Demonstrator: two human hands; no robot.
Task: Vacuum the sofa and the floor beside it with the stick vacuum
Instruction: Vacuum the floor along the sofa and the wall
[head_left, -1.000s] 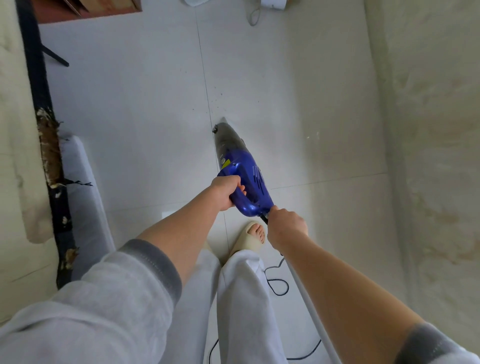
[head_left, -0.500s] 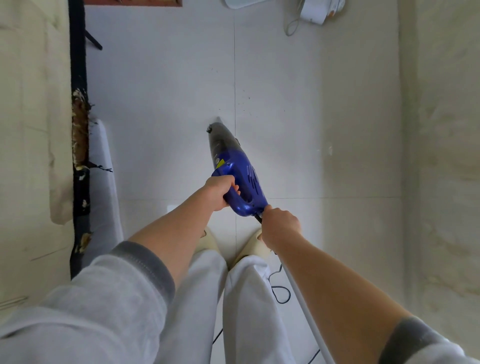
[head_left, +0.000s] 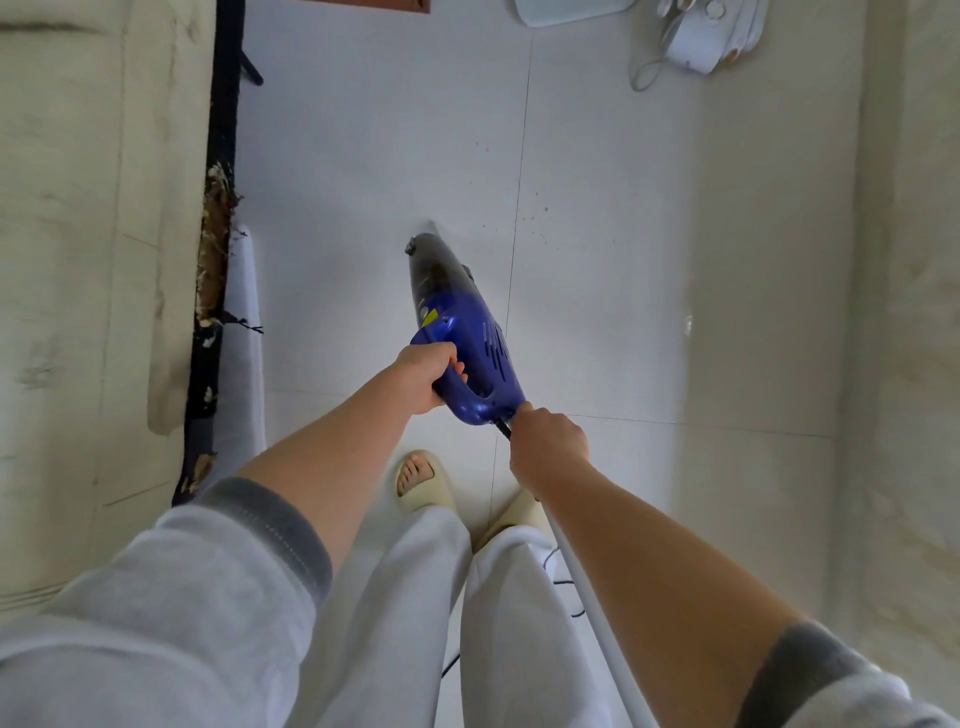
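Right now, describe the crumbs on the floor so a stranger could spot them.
Start at the blue vacuum on the pale tiled floor. Just beyond its dark nose, right of the tile seam, lie crumbs: brown specks, the only dark dots there.

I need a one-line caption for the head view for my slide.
Left hand grips the blue stick vacuum by its handle, right hand holds its cord end, nozzle toward crumbs on the floor.

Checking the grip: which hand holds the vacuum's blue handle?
The left hand grips the blue handle; the right hand holds the cord end behind it.
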